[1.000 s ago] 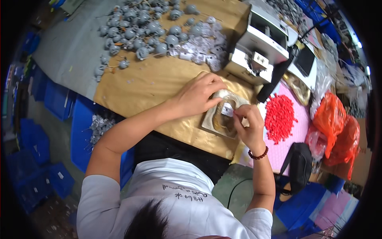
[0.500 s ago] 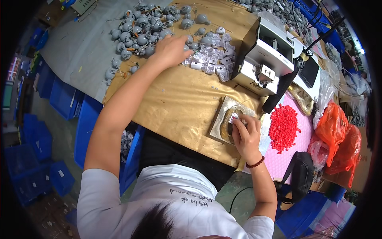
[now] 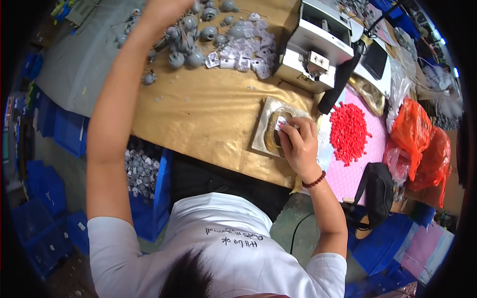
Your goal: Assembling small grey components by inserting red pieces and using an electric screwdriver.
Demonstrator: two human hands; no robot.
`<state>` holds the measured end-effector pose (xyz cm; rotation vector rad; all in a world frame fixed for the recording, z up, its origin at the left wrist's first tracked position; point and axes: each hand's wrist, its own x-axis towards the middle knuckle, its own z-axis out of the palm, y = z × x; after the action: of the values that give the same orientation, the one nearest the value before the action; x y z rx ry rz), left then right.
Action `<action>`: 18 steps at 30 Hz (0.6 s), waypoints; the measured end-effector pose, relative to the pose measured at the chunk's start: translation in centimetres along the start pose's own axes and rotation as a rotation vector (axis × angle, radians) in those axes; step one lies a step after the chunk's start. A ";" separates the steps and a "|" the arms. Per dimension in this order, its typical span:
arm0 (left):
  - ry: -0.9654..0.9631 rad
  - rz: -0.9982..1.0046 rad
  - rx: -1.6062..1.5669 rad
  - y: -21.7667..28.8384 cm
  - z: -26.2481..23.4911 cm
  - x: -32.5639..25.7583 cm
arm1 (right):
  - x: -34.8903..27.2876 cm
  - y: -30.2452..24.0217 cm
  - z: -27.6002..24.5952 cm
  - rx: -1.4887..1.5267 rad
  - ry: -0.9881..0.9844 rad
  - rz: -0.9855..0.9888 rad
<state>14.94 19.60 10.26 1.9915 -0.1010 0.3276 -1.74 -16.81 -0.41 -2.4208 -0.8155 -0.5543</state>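
Note:
My right hand point(image 3: 300, 146) pinches a small white plastic piece point(image 3: 281, 123) between thumb and fingers. It holds the piece over a square metal block point(image 3: 259, 140) that has a tan, ring-like pad point(image 3: 271, 130) on top. At the far left, my left hand point(image 3: 166, 11) reaches over a heap of grey, bulb-shaped parts with thin wires point(image 3: 186, 42). The upper picture edge cuts that hand off, so its fingers and anything in them are hidden. Clear-white plastic pieces point(image 3: 243, 52) lie in a pile to the right of the grey heap.
A white boxy device point(image 3: 318, 42) stands beyond the block. Right of the block, red small parts point(image 3: 348, 131) are heaped on a pink sheet point(image 3: 375, 144), with orange bags point(image 3: 412, 134) and a black pouch point(image 3: 373, 191) beyond. A blue bin of grey parts point(image 3: 141, 171) sits below the table edge.
My left hand has moved farther away and to the left, from the near side of the grey heap. The whole view has shifted slightly. My right hand stays at the block with the white piece.

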 end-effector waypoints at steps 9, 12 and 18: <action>-0.140 0.053 0.104 -3.5 -1.8 3.8 | -0.3 0.2 0.3 0.082 -0.016 0.074; -0.099 -0.028 0.244 -3.8 -0.3 2.7 | -1.0 0.2 -0.1 0.103 0.004 0.123; 0.062 0.168 -0.559 5.6 -3.9 2.5 | -1.9 0.9 -0.9 0.186 0.083 0.174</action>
<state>15.37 20.90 17.37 1.4204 -0.2888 0.4171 -2.75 -18.72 -1.00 -2.2556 -0.5872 -0.4851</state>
